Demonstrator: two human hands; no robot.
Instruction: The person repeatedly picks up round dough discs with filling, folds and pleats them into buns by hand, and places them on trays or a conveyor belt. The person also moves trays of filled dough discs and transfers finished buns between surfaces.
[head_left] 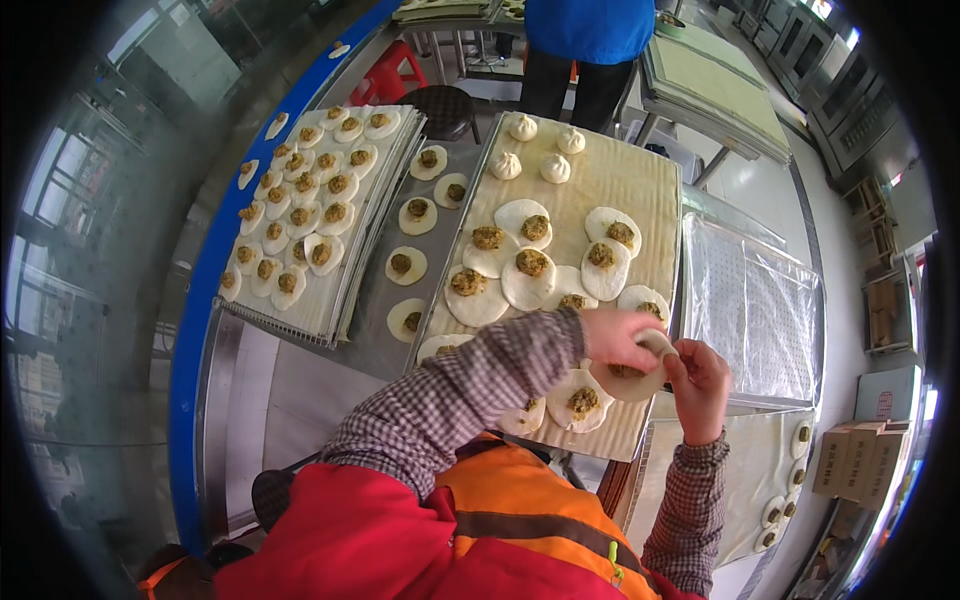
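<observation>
Between my two hands, a round dough wrapper [636,389] with brown-green filling is lifted by its edge above the near right of a cloth-lined tray [632,170]. My left hand [622,338] grips its upper rim, the fingers partly hidden behind the dough. With thumb and fingers pinched together, my right hand [700,378] holds the right edge. Just below, another filled wrapper [582,402] lies flat. Several more flat wrappers with filling, some overlapping, cover the tray's middle, among them one wrapper [528,278]. Pleated buns [555,168] sit at the far end.
To the left, a stacked tray [330,270] carries many filled wrappers, with more on the grey metal surface [405,330] between. A plastic-covered rack [750,300] stands at right. Beyond are a red stool [388,72] and a person in blue [588,30]. Cartons [855,462] stand lower right.
</observation>
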